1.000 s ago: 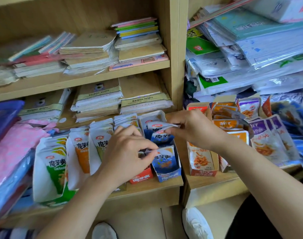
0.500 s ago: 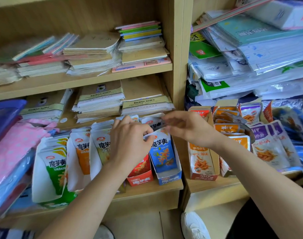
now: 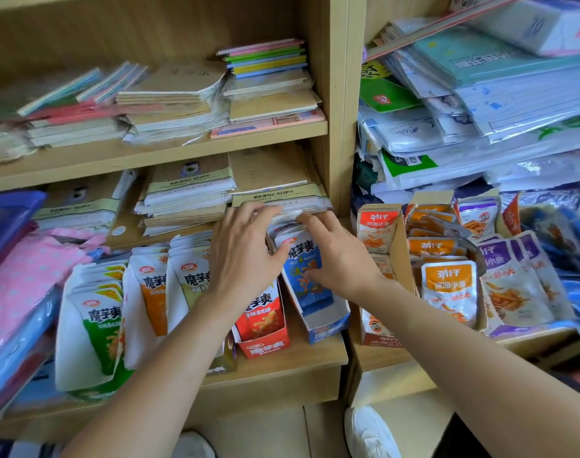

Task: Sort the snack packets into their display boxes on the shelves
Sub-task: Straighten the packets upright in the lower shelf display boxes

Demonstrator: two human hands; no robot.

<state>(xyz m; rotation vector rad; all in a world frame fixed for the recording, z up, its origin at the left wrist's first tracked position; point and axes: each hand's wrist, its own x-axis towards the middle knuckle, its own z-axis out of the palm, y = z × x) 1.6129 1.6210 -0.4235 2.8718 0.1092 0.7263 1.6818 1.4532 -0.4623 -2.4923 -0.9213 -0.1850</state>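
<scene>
- The blue packets (image 3: 301, 266) stand upright in a row inside the blue display box (image 3: 328, 325), on the lower shelf board (image 3: 282, 358) just left of the wooden upright
- My right hand (image 3: 338, 256) comes at that box from its right side; the fingers curl over the packet tops and the thumb presses on the face of the front packet, so it pinches the row
- My left hand (image 3: 245, 256) reaches in from the box's left; its fingers lie fairly straight and a little spread, tips resting on the packet tops at the back of the box, thumb touching the front packet's upper left corner
- Touching the blue box's left wall is a red display box (image 3: 265, 345) with red packets (image 3: 262, 309), partly under my left wrist
- Further left of the blue box stand grey-green packets (image 3: 192, 279), then orange packets (image 3: 153, 292), then green packets (image 3: 100, 325)
- Right of the blue box, past the upright, is an orange fish-snack box (image 3: 377, 233), and beyond it purple packets (image 3: 513, 285)
- Just behind and above the blue box sit stacked notebooks (image 3: 278, 193)
- Below the box, on the floor, a white shoe (image 3: 368, 431) shows
</scene>
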